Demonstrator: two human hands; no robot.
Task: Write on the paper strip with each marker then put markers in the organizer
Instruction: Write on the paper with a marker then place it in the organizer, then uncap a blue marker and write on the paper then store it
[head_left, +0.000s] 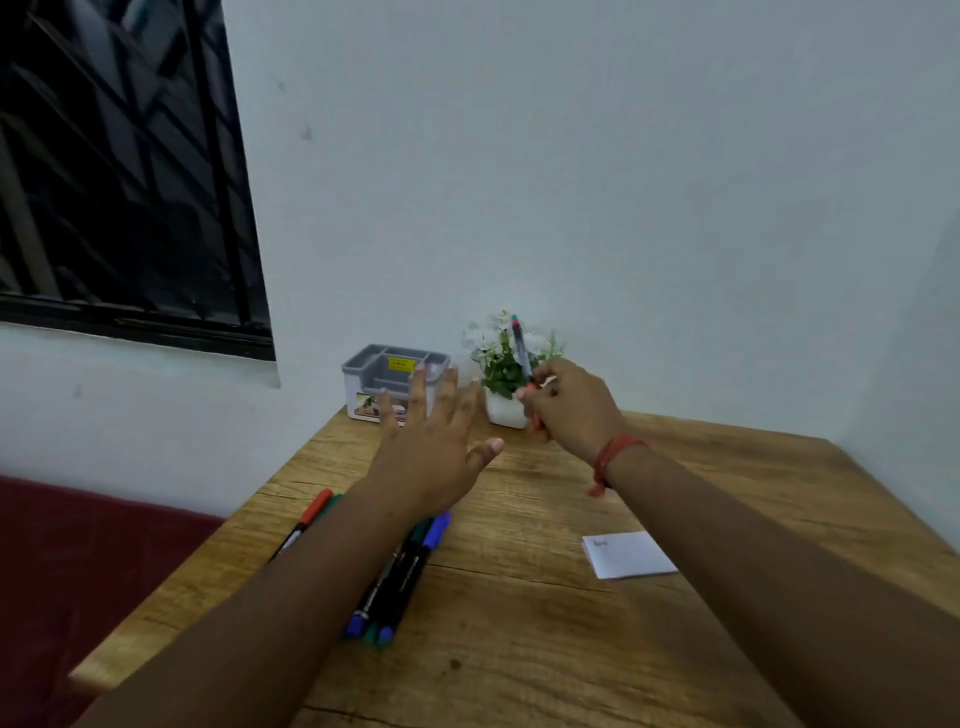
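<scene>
My right hand (569, 402) grips a marker (521, 353) with a dark barrel and a red cap end, held upright in front of the small plant. My left hand (436, 441) hovers flat with fingers spread, just in front of the grey organizer (363, 371) at the back of the table. A white paper strip (626, 553) with a short scribble lies on the wood to the right, partly under my right forearm. Several markers (400, 577) with blue and green caps lie under my left forearm, and a red-capped marker (311, 512) lies further left.
A small white pot with a green plant (506, 364) stands right of the organizer, against the wall. The wooden table (519, 649) meets the wall at the back and right. A dark red surface (78, 561) lies beyond the table's left edge.
</scene>
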